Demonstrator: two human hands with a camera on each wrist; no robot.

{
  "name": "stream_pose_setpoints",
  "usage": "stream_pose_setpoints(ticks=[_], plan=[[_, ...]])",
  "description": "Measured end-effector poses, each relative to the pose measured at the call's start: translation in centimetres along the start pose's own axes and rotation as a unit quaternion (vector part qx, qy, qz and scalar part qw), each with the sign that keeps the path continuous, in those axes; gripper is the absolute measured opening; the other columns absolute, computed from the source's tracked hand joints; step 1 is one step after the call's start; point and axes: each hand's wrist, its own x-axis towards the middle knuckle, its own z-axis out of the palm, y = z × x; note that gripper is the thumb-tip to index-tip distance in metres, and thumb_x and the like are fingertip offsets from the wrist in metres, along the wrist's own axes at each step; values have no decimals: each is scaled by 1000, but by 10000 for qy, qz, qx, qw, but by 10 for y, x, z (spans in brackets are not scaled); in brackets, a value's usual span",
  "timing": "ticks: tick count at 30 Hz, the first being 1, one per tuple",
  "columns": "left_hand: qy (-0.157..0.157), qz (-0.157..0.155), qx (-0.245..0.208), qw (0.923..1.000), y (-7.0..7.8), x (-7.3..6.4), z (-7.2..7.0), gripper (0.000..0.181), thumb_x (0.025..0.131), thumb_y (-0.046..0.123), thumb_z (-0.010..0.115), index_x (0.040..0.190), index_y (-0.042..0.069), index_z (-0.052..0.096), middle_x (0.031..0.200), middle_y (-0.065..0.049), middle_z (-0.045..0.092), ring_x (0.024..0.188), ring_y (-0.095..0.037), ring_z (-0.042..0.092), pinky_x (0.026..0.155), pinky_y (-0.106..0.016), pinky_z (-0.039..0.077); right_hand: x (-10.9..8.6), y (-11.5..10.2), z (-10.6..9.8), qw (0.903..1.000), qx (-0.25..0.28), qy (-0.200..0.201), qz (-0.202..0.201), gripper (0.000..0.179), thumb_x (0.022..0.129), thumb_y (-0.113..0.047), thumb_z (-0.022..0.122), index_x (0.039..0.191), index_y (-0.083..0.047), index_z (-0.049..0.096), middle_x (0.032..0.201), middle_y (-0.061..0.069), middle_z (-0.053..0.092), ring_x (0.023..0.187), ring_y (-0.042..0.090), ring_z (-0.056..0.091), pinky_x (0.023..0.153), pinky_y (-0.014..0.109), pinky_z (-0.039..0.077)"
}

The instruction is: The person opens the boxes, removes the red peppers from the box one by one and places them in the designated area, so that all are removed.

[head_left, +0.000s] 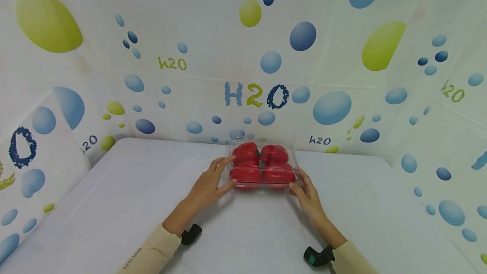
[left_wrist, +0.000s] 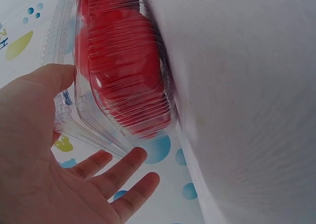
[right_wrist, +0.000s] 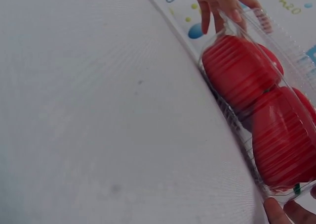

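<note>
A clear plastic clamshell box (head_left: 263, 184) with several red bell peppers (head_left: 274, 154) in it sits toward the far side of the white table, its lid down over them. At its left side my left hand (head_left: 205, 186) holds the rim between thumb and forefinger, while the other fingers spread out beside the box in the left wrist view. My right hand (head_left: 310, 200) holds the near right corner, its thumb in front and its fingers along the right side. Only the fingertips (right_wrist: 277, 211) of that hand show in the right wrist view.
A white cloth covers the table (head_left: 243, 231). Behind and at both sides hangs a white curtain (head_left: 213, 24) printed with blue and green dots and H2O lettering. Each wrist wears a black strap mount (head_left: 318, 257).
</note>
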Motion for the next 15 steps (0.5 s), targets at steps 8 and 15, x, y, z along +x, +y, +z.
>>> stream_pose_setpoints(ticks=[8, 15], plan=[[3, -12, -53, 10000, 0, -1, -1, 70, 91, 31, 68, 151, 26, 32, 146, -16, 38, 107, -39, 63, 88, -56, 52, 0, 1, -2, 9993, -88, -20, -372, 58, 100, -8, 51, 152, 0, 25, 152, 22, 34, 117, 9, 52, 88, 21, 52], [-63, -93, -94, 9999, 2, -1, -3, 70, 91, 31, 68, 151, 26, 32, 146, -15, 37, 107, -39, 63, 89, -57, 51, 0, 2, -3, 9989, -116, -163, -432, 57, 102, -8, 47, 152, 1, 21, 153, 24, 31, 123, 15, 49, 89, 20, 51]])
